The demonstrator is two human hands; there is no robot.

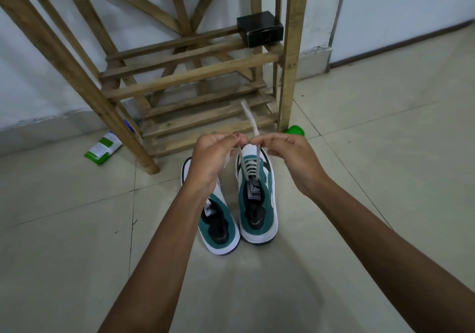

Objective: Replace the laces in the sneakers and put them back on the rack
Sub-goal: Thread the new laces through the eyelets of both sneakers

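— Tying off, by the look of it: the left hand [208, 158] and the right hand [290, 152] are each pinched on one end of the white lace [253, 124], drawn up taut above the right sneaker [259, 204].

— So the threading on that one is done?

— I judge so; the lace crosses run up to the tongue. The left sneaker [218, 219] sits touching it, partly behind the left wrist, and whether it is laced I cannot tell.

— Where are they?

— On the floor [77, 230], toes toward the foot of the wooden rack [192, 75], not on any shelf yet.

— Next?

— Probably crossing the two ends into a knot with even tension, then checking the other shoe before lifting both onto a slatted shelf.
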